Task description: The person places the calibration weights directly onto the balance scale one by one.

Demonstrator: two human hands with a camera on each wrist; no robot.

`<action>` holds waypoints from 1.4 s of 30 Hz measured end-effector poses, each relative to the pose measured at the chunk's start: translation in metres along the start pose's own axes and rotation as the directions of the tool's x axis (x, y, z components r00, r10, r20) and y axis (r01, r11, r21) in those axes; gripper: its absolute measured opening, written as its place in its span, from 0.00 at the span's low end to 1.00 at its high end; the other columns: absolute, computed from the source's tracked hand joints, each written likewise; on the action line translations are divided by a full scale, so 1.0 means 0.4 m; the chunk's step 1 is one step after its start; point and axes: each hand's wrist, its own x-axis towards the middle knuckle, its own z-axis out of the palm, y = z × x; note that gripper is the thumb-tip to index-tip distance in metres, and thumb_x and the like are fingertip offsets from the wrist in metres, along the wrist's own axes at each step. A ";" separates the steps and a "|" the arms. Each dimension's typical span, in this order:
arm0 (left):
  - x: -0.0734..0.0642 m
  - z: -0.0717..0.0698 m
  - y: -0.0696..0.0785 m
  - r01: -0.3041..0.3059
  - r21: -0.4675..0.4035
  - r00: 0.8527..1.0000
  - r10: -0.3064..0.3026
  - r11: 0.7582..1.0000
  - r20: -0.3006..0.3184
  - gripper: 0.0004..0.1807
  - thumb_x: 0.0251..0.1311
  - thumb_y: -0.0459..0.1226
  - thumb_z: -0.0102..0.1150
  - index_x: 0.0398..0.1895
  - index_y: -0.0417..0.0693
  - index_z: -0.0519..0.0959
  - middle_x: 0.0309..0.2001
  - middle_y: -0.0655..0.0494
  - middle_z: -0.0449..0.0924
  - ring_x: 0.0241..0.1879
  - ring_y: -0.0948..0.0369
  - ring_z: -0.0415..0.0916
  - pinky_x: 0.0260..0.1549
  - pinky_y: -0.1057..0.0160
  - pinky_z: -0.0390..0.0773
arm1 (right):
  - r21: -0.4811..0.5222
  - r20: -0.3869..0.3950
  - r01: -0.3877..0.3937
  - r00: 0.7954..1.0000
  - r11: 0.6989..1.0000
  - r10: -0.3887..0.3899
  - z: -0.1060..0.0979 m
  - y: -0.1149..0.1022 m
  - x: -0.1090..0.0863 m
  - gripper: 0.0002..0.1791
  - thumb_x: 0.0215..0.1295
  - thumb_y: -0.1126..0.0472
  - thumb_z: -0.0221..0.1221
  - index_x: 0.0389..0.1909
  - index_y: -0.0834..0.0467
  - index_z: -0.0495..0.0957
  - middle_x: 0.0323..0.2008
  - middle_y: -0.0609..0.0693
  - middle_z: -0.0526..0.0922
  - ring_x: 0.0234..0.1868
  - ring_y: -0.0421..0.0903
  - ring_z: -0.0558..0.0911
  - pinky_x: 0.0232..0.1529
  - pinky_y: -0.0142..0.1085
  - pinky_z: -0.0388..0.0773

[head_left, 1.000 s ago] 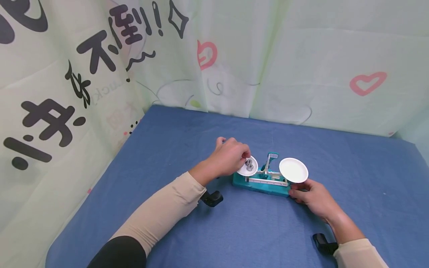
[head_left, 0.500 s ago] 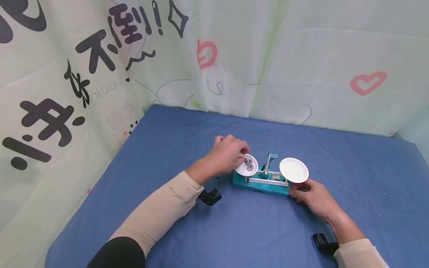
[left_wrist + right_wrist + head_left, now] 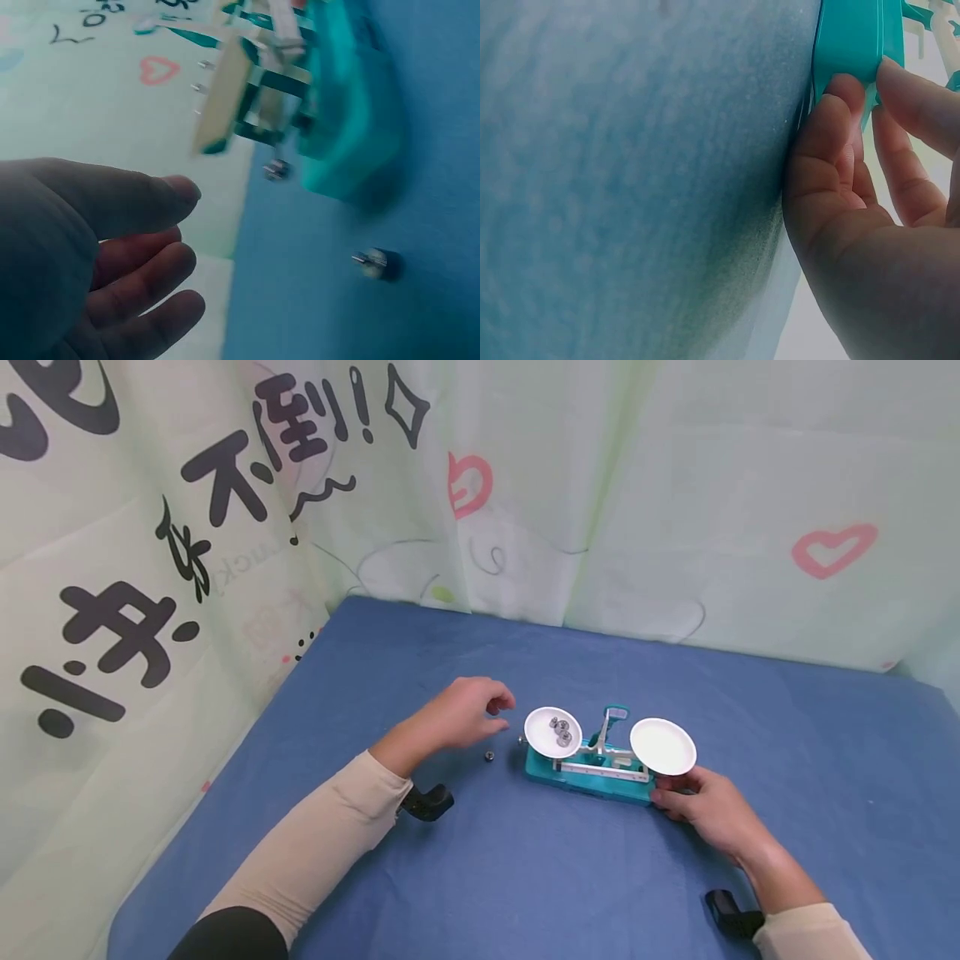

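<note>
A small balance scale with a teal base [image 3: 588, 783] stands on the blue cloth. Several small metal weights [image 3: 563, 732] lie together in its left white pan [image 3: 537, 742], while nothing lies in the right pan [image 3: 663, 746]. My left hand [image 3: 467, 713] hovers just left of the scale, thumb and fingers apart, holding nothing. Below it one more metal weight [image 3: 489, 757] stands on the cloth; in the left wrist view this weight [image 3: 373, 263] has a thin knob. My right hand [image 3: 711, 810] pinches the right end of the base between thumb and fingers, under the right pan.
Blue cloth [image 3: 600, 877] covers the table all round the scale. Pale curtains [image 3: 675, 485] with dark lettering and pink hearts rise behind it and along the left. Each wrist carries a black mount, such as the left mount [image 3: 429, 802].
My left hand has drawn away from the left pan toward the left, leaving the weights in it and uncovering the loose weight on the cloth. The right hand keeps its hold on the base.
</note>
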 end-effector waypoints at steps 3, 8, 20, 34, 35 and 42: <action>-0.007 0.022 -0.021 0.024 0.004 0.999 -0.025 1.000 0.026 0.16 0.64 0.35 0.67 0.54 0.40 0.81 0.51 0.48 0.81 0.50 0.56 0.77 0.51 0.57 0.76 | 0.008 0.003 -0.002 1.000 1.000 0.002 0.002 0.000 -0.003 0.17 0.68 0.62 0.62 0.50 0.71 0.75 0.43 0.57 0.80 0.38 0.47 0.78 0.36 0.36 0.78; -0.017 0.062 -0.052 0.037 0.009 0.998 -0.037 0.999 0.060 0.17 0.63 0.35 0.68 0.54 0.42 0.80 0.51 0.50 0.81 0.51 0.55 0.78 0.51 0.57 0.76 | 0.027 0.005 -0.002 1.000 1.000 0.002 0.004 0.001 -0.005 0.17 0.68 0.63 0.62 0.50 0.71 0.74 0.44 0.57 0.80 0.38 0.47 0.78 0.37 0.36 0.78; -0.028 0.131 -0.087 0.043 0.053 0.998 -0.045 0.998 0.042 0.06 0.63 0.35 0.67 0.41 0.47 0.82 0.37 0.57 0.79 0.37 0.60 0.74 0.41 0.59 0.76 | 0.019 -0.010 0.012 1.000 1.000 -0.012 0.007 0.003 -0.008 0.16 0.67 0.63 0.62 0.49 0.71 0.75 0.43 0.57 0.80 0.38 0.47 0.78 0.36 0.36 0.78; -0.030 0.102 -0.070 0.007 0.023 0.994 -0.005 1.000 -0.109 0.02 0.62 0.32 0.66 0.36 0.46 0.82 0.32 0.58 0.80 0.33 0.61 0.75 0.37 0.62 0.76 | -0.005 -0.022 -0.004 1.000 1.000 0.004 0.010 -0.001 -0.006 0.17 0.67 0.65 0.62 0.51 0.71 0.74 0.46 0.61 0.79 0.38 0.49 0.77 0.36 0.37 0.77; -0.031 0.092 -0.064 0.005 0.016 0.991 -0.003 1.000 -0.130 0.02 0.62 0.32 0.66 0.36 0.46 0.82 0.32 0.58 0.80 0.34 0.61 0.75 0.38 0.62 0.76 | -0.007 -0.023 -0.005 1.000 1.000 0.004 0.011 -0.002 -0.007 0.17 0.67 0.65 0.62 0.51 0.71 0.74 0.46 0.62 0.79 0.39 0.50 0.77 0.36 0.37 0.77; -0.026 0.028 -0.017 -0.018 -0.068 0.977 0.004 0.998 -0.212 0.03 0.64 0.34 0.65 0.40 0.46 0.82 0.39 0.56 0.82 0.44 0.58 0.79 0.47 0.60 0.78 | -0.008 -0.023 0.003 1.000 1.000 -0.003 0.012 -0.003 -0.008 0.18 0.67 0.65 0.62 0.52 0.72 0.74 0.47 0.63 0.79 0.40 0.50 0.78 0.36 0.36 0.78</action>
